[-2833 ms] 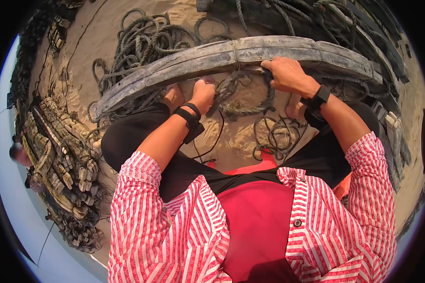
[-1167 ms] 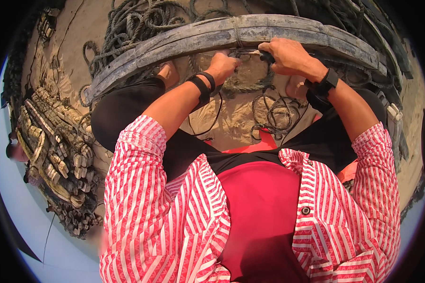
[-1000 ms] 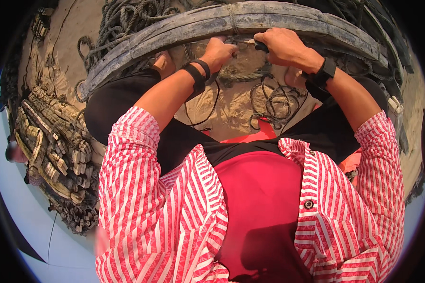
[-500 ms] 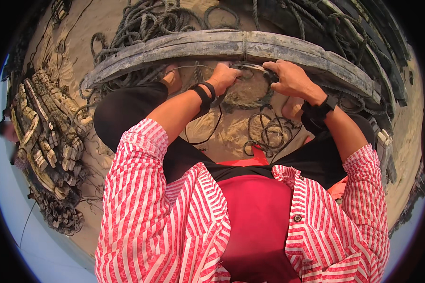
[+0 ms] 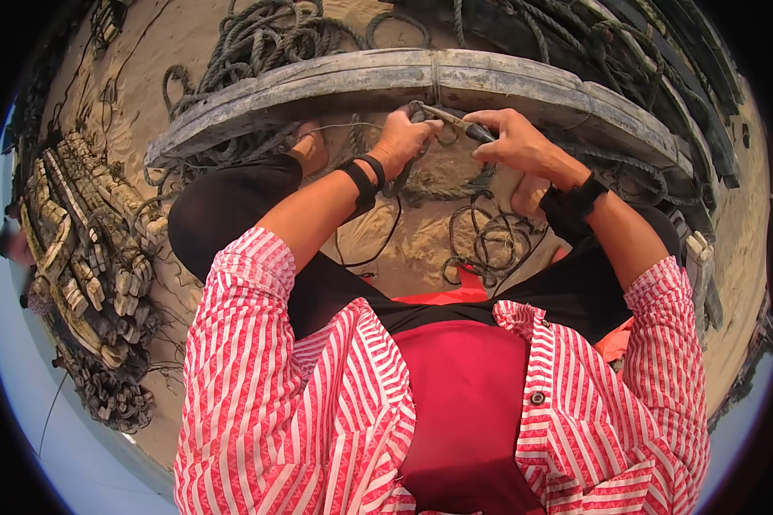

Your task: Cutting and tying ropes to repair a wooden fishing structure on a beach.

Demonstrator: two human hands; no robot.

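Observation:
My right hand [image 5: 517, 148] is closed around the dark handle of a knife-like tool [image 5: 479, 133], whose narrow light shaft points left toward my other hand. My left hand [image 5: 404, 139] is closed on a dark rope [image 5: 416, 160] that hangs below its fingers. The tool's tip meets the rope near my left thumb, though the exact contact is too small to make out. A thin pale cord [image 5: 335, 126] runs off to the left from that hand. Just beyond both hands lies a long weathered grey wooden beam [image 5: 343, 77], with a tie around its middle.
Tangled thick rope [image 5: 262, 43] lies behind the beam on the sand. A thin rope coil [image 5: 494, 240] rests between my legs. To the left stands a pile of weathered wooden pieces [image 5: 86, 240]. Dark timbers [image 5: 661, 69] with ropes lie at the far right.
The tool has swung from nearly level to tilted, its tip now up by my left fingers. My right hand has shifted slightly, and more of the dark handle shows.

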